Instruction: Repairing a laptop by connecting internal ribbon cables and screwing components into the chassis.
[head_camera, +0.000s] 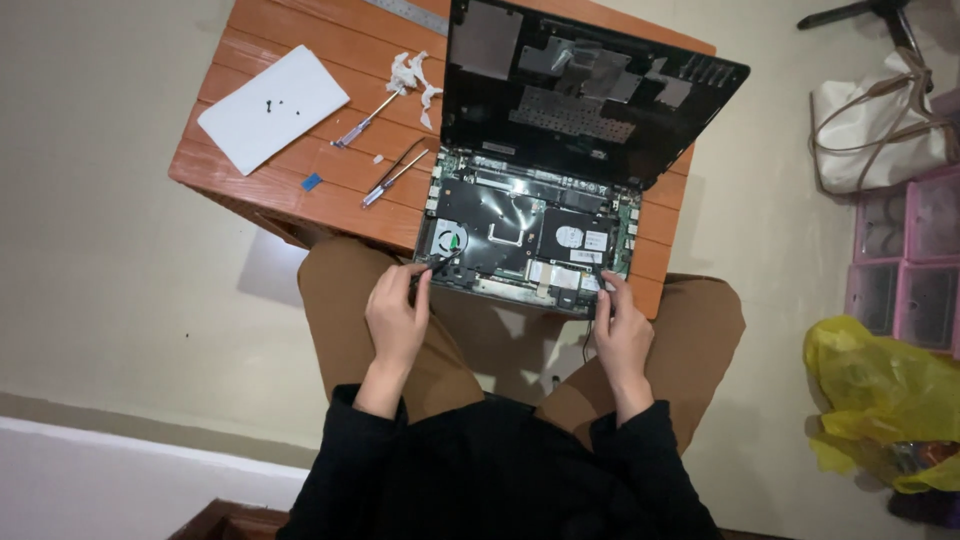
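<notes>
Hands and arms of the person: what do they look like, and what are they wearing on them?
Both arms wear long black sleeves that end at the wrists. The left hand and the right hand are bare: no gloves, and no rings, watch or bracelets that I can make out from this view. The black sleeves match the black top.
</notes>
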